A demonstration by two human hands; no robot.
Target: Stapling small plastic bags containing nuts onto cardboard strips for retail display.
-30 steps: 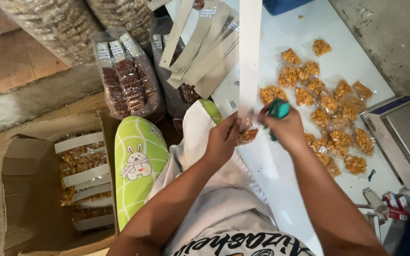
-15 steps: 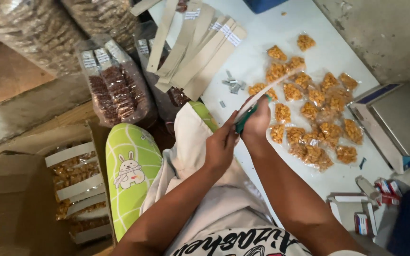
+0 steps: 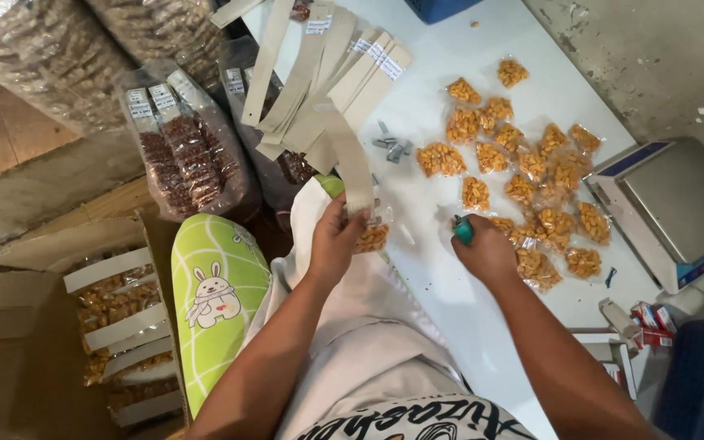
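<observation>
Both hands are working at the near edge of the white counter (image 3: 450, 301), as I see it from the head camera. Left hand (image 3: 337, 238) is closed around a small clear snack packet (image 3: 371, 237) filled with orange pieces, and pinches it against the lower end of a long pale cardboard strip (image 3: 350, 163) that rises away toward the far side. Right hand (image 3: 486, 253) rests on the counter just right of that, fingers curled shut around a small teal tool (image 3: 464, 231); I cannot tell what kind of tool it is.

Beyond the right hand lies a loose scatter of filled packets (image 3: 523, 163), some touching its knuckles. More cardboard strips (image 3: 319, 73) fan out at the far left of the counter, with a few small metal clips (image 3: 391, 148) near them. A digital scale (image 3: 670, 212) sits at the right edge.

Left of the counter I see a green cushion with a rabbit print (image 3: 213, 285), a cardboard box (image 3: 67, 326) holding finished strips of packets, and large bags of packed snacks (image 3: 181, 155) farther back.
</observation>
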